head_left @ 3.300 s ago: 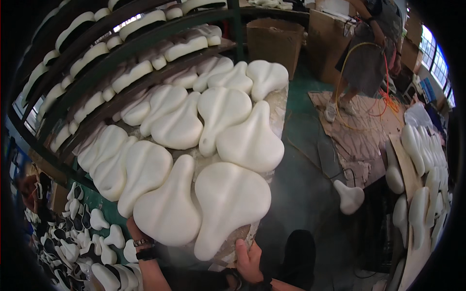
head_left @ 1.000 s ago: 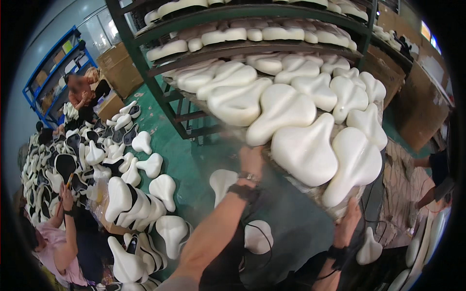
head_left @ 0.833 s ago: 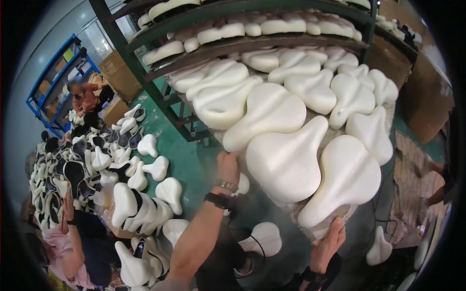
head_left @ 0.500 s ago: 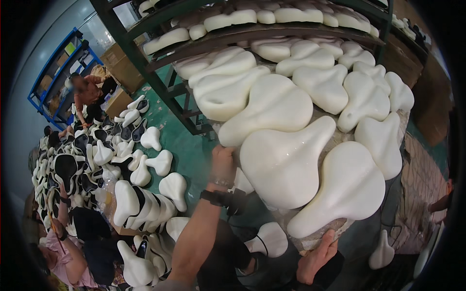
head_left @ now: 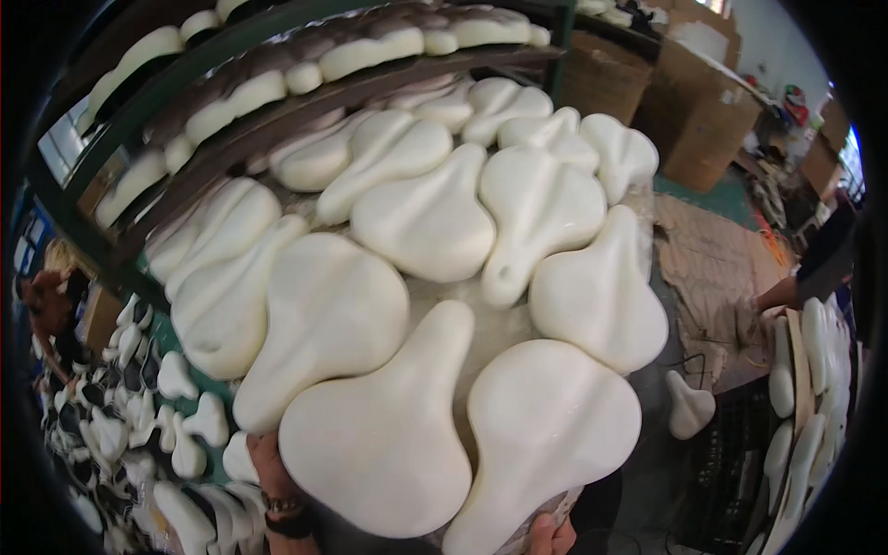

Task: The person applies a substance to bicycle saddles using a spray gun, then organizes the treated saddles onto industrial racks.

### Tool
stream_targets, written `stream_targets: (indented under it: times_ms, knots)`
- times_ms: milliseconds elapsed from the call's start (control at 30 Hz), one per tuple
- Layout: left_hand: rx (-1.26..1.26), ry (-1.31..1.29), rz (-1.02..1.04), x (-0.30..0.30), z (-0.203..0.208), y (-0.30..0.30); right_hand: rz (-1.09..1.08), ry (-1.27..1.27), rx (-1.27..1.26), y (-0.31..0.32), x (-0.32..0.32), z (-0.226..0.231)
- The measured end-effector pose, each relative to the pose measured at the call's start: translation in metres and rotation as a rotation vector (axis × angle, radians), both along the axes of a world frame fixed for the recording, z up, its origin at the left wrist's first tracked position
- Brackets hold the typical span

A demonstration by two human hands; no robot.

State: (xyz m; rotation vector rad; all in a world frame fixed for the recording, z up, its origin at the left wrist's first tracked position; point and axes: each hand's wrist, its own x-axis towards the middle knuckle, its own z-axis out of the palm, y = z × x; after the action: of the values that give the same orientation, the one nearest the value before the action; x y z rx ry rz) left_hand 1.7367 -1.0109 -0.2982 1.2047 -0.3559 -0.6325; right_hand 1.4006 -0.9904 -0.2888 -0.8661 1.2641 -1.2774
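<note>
White bicycle saddles, such as a broad saddle [head_left: 375, 449] and another saddle [head_left: 555, 416], lie close together on a plastic-covered board [head_left: 504, 322]. My left hand [head_left: 270, 467] is closed at the near left edge of the board, beside the saddles; its fingertips are hidden. At the near edge, my right hand [head_left: 552, 536] grips the board beneath the narrow end of a saddle, only its thumb and part of the fingers showing. The board's far left side lies under a shelf of the dark green rack [head_left: 139, 111].
More saddles [head_left: 361, 57] line the rack shelf above. On the floor at left lies a heap of saddles [head_left: 120, 416]. Right are stacked saddles [head_left: 805, 407], a flattened cardboard sheet [head_left: 712, 268], a co-worker's arm [head_left: 795, 287] and a large carton [head_left: 708, 120].
My view has swung to the right, bringing cartons and stacked saddles into sight. The board now sits lower and further left in the picture. Both hands remain at its near edge.
</note>
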Motion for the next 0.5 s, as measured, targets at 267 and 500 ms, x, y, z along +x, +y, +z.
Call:
stream_targets:
  times_ms: [267,500]
  knots:
    - [0.062,-0.221,-0.141,0.089,-0.054,-0.101,0.045,-0.029,-0.074,-0.127,0.046,-0.002]
    - [-0.157,0.197,0.022,0.083,-0.069,-0.175,0.269,0.033,0.008,-0.235,0.019,0.003]
